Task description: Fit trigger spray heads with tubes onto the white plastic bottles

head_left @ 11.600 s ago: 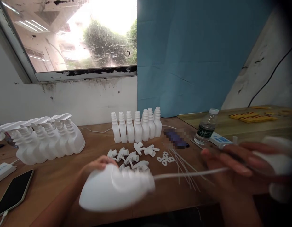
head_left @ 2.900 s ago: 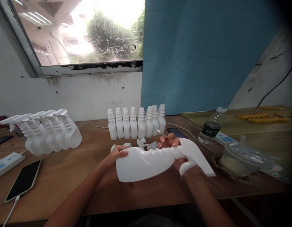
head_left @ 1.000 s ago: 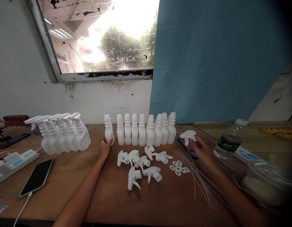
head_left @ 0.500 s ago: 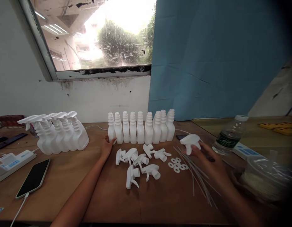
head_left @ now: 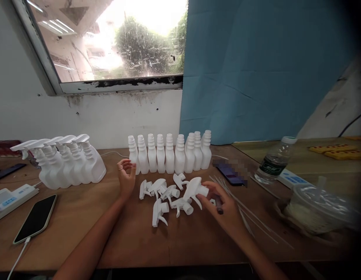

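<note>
My right hand grips a white trigger spray head by its collar end, above the loose spray heads. A dark, pen-like object is also tucked in that hand. My left hand is beside the leftmost white bottle, fingers curled but apart from the thumb, holding nothing; its thumb overlaps the bottle, and contact cannot be made out. Several open-necked bottles stand in a row. In front lie several spray heads. The white washers are mostly hidden behind my right hand.
Several bottles with spray heads fitted stand at left, near a charging phone and power strip. To the right are thin clear tubes, another phone, a water bottle and a lidded plastic cup.
My right hand has brought the spray head leftward, over the loose heads, and the phone behind it now shows. My left hand's fingers have lifted and loosened from the leftmost bottle.
</note>
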{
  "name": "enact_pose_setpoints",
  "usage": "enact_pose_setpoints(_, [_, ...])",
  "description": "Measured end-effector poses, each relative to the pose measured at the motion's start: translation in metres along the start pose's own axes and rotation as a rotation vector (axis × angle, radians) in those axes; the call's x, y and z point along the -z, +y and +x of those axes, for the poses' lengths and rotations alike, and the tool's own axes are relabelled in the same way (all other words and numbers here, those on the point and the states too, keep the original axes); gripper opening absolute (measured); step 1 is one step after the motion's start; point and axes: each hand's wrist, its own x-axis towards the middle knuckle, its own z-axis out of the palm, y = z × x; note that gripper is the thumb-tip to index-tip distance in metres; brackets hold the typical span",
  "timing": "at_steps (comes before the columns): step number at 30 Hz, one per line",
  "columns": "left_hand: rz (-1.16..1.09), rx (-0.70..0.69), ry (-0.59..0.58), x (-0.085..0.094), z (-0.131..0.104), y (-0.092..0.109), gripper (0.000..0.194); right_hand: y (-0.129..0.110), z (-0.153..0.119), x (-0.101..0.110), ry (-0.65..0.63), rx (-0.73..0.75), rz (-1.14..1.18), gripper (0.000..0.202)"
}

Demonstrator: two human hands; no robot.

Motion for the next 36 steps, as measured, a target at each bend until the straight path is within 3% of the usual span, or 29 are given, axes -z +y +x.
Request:
enact_pose_setpoints(5, [-0.187,0.011,-0.461,-0.033,-0.052,0.047,0.040,-0.015,-0.002,-0.019,-0.104,0.153,-0.070,0.022])
enact_pose_setpoints(7, [-0.308,0.054,-0.695,-0.040,-0.067,0.059,0.045,-0.019,-0.001,-0.027,-0.144,0.184,-0.063,0.023])
enact_pose_setpoints(9, [-0.390,0.150,-0.832,-0.043,-0.076,0.066,0.047,-0.021,-0.001,-0.034,-0.175,0.205,-0.050,0.025])
enact_pose_setpoints(13, [-0.480,0.426,-0.809,-0.042,-0.078,0.066,0.036,-0.023,-0.001,-0.041,-0.235,0.245,-0.026,0.028])
enact_pose_setpoints(16, [-0.521,0.509,-0.763,-0.041,-0.075,0.061,0.038,-0.026,-0.003,-0.037,-0.241,0.207,0.082,0.033])
enact_pose_setpoints(19, [-0.556,0.564,-0.707,-0.039,-0.070,0.054,0.041,-0.029,-0.003,-0.029,-0.155,0.150,0.258,0.050])
enact_pose_setpoints(21, [-0.565,0.577,-0.663,-0.038,-0.067,0.050,0.042,-0.031,-0.003,-0.024,-0.130,0.112,0.352,0.055])
enact_pose_setpoints(24, [-0.556,0.570,-0.629,-0.036,-0.065,0.047,0.042,-0.039,-0.001,-0.020,-0.173,0.029,0.424,0.035])
enact_pose_setpoints(27, [-0.531,0.536,-0.631,-0.034,-0.066,0.046,0.039,-0.046,0.000,-0.021,-0.173,-0.011,0.398,0.020])
enact_pose_setpoints(36, [-0.429,0.404,-0.635,-0.030,-0.068,0.045,0.036,-0.050,-0.001,-0.027,-0.187,-0.014,0.275,0.013])
